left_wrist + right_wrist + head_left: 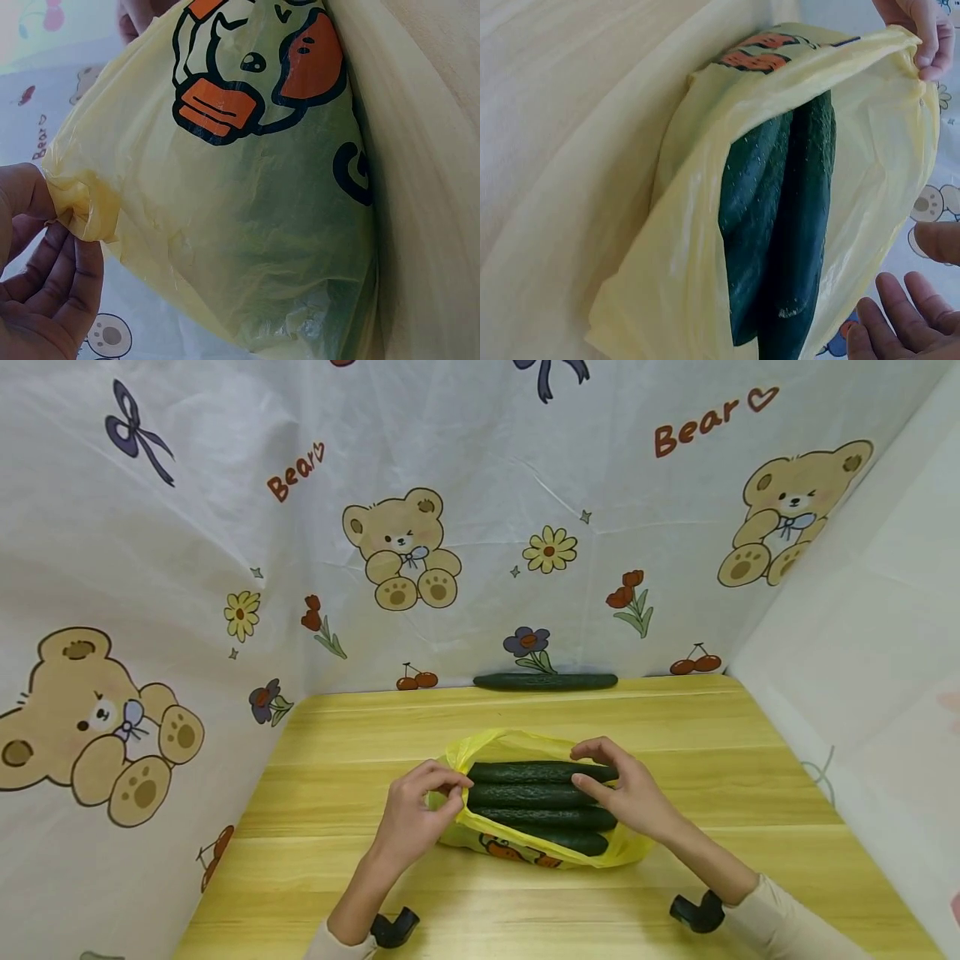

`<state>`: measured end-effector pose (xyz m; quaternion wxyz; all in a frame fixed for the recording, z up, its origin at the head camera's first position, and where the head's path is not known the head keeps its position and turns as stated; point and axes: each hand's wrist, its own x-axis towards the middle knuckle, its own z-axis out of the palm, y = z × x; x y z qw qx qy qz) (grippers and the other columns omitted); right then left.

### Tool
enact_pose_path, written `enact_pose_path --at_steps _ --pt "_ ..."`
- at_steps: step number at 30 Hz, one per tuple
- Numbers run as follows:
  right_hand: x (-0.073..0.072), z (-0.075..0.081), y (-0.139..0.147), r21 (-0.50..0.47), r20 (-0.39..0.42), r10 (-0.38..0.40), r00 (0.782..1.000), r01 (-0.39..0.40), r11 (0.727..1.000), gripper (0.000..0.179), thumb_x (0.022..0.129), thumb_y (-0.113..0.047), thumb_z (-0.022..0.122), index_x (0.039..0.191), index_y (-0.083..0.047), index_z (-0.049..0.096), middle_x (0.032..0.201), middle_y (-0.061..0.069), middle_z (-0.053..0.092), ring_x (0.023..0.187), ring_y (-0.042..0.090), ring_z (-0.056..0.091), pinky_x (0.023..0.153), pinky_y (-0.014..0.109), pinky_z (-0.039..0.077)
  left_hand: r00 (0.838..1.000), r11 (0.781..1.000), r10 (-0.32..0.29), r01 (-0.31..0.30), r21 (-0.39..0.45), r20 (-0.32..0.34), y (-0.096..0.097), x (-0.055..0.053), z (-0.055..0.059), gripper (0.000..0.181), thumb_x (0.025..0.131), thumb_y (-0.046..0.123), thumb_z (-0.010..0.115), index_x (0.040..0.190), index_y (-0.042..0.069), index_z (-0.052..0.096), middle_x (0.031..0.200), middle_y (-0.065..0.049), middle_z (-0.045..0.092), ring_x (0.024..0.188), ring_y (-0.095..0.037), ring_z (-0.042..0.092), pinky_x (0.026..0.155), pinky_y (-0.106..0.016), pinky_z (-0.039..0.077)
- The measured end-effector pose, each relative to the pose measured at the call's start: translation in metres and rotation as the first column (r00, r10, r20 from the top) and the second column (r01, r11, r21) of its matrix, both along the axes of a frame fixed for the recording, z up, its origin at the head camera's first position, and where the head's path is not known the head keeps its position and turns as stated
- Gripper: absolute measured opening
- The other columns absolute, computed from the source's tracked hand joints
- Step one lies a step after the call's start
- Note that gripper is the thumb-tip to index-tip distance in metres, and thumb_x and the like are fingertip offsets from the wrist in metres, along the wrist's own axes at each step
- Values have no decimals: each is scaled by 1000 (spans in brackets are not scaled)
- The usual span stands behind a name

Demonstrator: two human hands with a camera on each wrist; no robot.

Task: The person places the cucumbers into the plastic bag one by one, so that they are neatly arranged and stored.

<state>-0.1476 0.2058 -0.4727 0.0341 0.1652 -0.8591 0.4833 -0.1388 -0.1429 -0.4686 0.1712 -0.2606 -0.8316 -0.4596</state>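
Note:
A yellow plastic bag with an orange and black cartoon print lies on the table, its mouth spread wide. Several dark green cucumbers are stacked side by side inside it. My left hand pinches the bag's rim at the left end; in the left wrist view, the gathered plastic bunches between thumb and fingers. Over the right end of the cucumbers is my right hand, thumb and fingers apart. In the right wrist view its fingers are spread beside the bag's edge and hold nothing.
One more cucumber lies along the back edge of the wooden table, against the bear-print cloth. Cloth walls stand at the left and back, and a white wall at the right. Black wrist mounts sit under both wrists.

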Motion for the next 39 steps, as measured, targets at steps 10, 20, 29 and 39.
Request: enact_pose_path --at_steps 10,20,29,39 --pt "-12 4 10 -5 -11 -4 1000 4 1000 35 106 -21 71 138 -9 62 136 10 71 130 36 68 109 52 57 999 1000 -6 5 18 32 0 -3 -3 34 97 0 71 101 33 81 98 12 73 82 -2 68 70 -27 60" --pt "-28 9 22 12 -34 -36 999 36 999 36 106 -21 70 138 -6 61 135 13 72 128 35 67 113 43 55 999 1000 2 -3 18 42 0 -2 -3 36 96 0 71 101 34 81 98 15 73 82 -1 68 70 -31 62" --pt "-47 13 38 -39 32 -30 999 31 999 38 108 -23 67 141 -7 59 137 14 70 129 24 66 115 18 48 999 1000 -2 0 24 49 0 -2 -3 37 96 -1 71 101 34 80 98 14 73 82 -2 68 70 -32 62" --pt "-68 12 49 -2 82 -65 995 65 998 44 109 -26 65 146 -5 53 143 21 66 137 42 61 118 60 46 999 1000 2 -3 26 43 1 -3 -5 37 96 -1 71 102 35 80 98 14 73 81 -1 68 68 -34 61"
